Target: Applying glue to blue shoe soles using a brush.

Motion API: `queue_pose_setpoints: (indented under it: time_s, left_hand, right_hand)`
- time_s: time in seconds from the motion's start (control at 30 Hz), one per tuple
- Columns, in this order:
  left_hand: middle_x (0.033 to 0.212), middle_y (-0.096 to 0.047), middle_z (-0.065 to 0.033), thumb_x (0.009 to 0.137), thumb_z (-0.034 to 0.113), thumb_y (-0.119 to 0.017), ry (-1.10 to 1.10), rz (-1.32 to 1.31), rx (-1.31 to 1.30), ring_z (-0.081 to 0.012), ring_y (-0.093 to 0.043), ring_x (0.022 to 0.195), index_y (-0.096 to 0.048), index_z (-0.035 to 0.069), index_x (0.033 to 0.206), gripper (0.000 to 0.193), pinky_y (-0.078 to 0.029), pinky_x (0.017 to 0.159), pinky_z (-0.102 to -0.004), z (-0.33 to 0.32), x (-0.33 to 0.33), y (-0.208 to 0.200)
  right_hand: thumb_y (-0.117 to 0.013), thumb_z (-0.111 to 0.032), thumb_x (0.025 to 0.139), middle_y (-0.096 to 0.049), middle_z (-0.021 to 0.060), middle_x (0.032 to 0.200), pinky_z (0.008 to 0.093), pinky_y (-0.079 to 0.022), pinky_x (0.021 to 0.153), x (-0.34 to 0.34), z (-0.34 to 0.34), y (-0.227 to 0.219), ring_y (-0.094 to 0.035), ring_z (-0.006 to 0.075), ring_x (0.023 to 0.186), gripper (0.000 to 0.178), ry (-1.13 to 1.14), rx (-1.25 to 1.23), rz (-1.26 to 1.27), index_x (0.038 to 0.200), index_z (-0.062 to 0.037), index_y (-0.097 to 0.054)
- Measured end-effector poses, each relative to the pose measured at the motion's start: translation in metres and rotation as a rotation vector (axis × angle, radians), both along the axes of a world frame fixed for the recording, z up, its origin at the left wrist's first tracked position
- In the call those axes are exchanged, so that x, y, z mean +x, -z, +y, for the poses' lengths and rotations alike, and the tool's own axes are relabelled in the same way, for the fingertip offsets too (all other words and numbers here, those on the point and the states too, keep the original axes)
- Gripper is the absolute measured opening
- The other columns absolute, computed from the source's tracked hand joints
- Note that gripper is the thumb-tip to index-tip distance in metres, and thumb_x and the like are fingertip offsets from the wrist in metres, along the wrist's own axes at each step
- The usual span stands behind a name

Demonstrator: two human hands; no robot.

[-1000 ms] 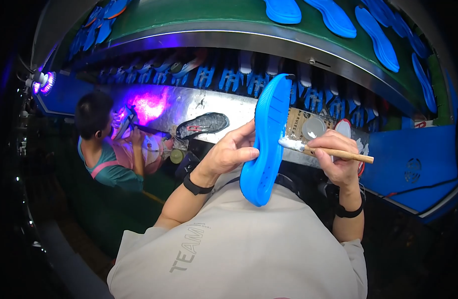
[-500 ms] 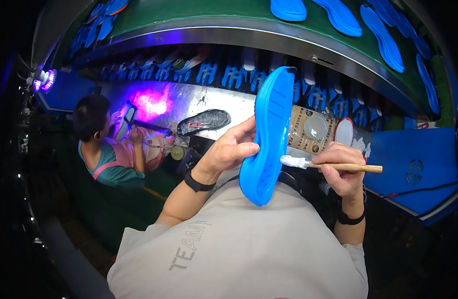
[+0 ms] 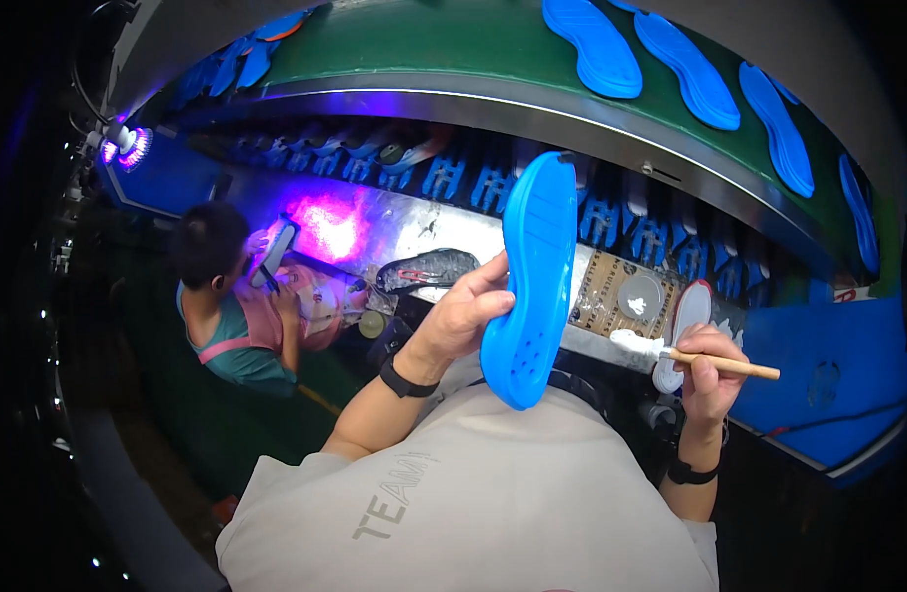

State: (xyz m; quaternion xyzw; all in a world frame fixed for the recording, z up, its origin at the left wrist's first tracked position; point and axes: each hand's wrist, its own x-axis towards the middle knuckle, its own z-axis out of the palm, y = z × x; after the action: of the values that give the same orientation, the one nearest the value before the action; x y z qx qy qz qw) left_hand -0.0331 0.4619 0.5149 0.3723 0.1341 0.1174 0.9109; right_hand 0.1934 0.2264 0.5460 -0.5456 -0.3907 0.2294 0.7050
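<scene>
A blue shoe sole (image 3: 538, 286) stands nearly upright before me, its hollow side showing. My left hand (image 3: 468, 314) is closed on its left edge, thumb across the rim. In my right hand (image 3: 712, 375) is a wooden-handled brush (image 3: 720, 365), its bristles coated in white paste and pointing left, apart from the sole. Beyond the brush, a round grey dish (image 3: 642, 297) with a white dab in it rests on a piece of brown printed cardboard (image 3: 599, 286). A white shoe upper with a red rim (image 3: 687, 321) lies behind my right hand, partly covered by it.
A green conveyor belt (image 3: 453, 44) carrying several blue soles (image 3: 685, 69) runs along the far side behind a metal rail. Below it is a row of blue racks (image 3: 493, 185). A black shoe (image 3: 426, 270) lies on the bench. At left, a co-worker (image 3: 231, 316) holds a shoe under a purple lamp (image 3: 128, 148).
My right hand has drawn the brush away from the sole, to the right and slightly down. The left hand still holds the sole. The background has shifted with my head.
</scene>
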Motion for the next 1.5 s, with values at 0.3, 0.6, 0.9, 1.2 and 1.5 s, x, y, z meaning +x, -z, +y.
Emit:
queue_pose_setpoints:
  time_s: [0.3,0.6,0.9,1.2,1.5]
  left_hand:
    - [0.141,-0.058,-0.0174,0.096,0.018,-0.065,0.055,0.033,0.146,-0.0219,-0.061,0.123,-0.023,0.000,0.163,0.081,-0.051,0.106,-0.0376,-0.009,0.004,0.000]
    - [0.141,-0.058,-0.0165,0.095,0.019,-0.067,0.029,0.082,0.203,-0.0228,-0.061,0.124,-0.027,-0.002,0.160,0.079,-0.050,0.106,-0.0376,-0.009,0.006,0.000]
    - [0.143,-0.056,-0.0226,0.103,0.034,-0.053,-0.084,0.058,-0.066,-0.0326,-0.062,0.125,-0.031,-0.001,0.158,0.069,-0.053,0.105,-0.0454,-0.003,-0.003,0.011]
    - [0.133,-0.059,-0.0291,0.109,0.041,-0.029,0.064,-0.081,-0.425,-0.0412,-0.066,0.112,-0.038,-0.006,0.152,0.065,-0.060,0.090,-0.0480,0.047,-0.008,0.000]
    - [0.122,-0.066,-0.0277,0.109,0.046,-0.045,-0.309,0.033,0.027,-0.0393,-0.071,0.107,-0.052,-0.005,0.142,0.061,-0.061,0.087,-0.0484,0.118,0.102,-0.032]
  right_hand:
    - [-0.071,-0.003,0.082,-0.074,0.0100,0.082,0.0303,-0.050,0.064,-0.012,0.024,-0.003,-0.065,0.0191,0.068,0.017,-0.075,-0.197,-0.307,0.097,0.0014,-0.077]
    - [-0.072,-0.005,0.081,-0.074,0.0097,0.079,0.0308,-0.050,0.062,-0.009,0.018,-0.009,-0.066,0.0203,0.067,0.015,-0.194,-0.146,-0.339,0.094,0.0024,-0.076]
    - [-0.066,-0.007,0.088,-0.068,0.0114,0.080,0.0261,-0.049,0.062,-0.013,0.006,0.009,-0.064,0.0160,0.068,0.017,0.039,-0.211,-0.125,0.097,0.0057,-0.074]
    - [-0.061,-0.011,0.096,-0.062,0.0082,0.089,0.0221,-0.041,0.065,-0.008,-0.031,0.041,-0.057,0.0107,0.074,0.021,0.253,-0.145,0.094,0.106,0.0053,-0.068]
    - [-0.060,-0.012,0.101,-0.064,0.0057,0.090,0.0204,-0.040,0.067,-0.011,-0.032,0.056,-0.054,0.0073,0.076,0.021,0.213,-0.188,0.067,0.112,0.0040,-0.067]
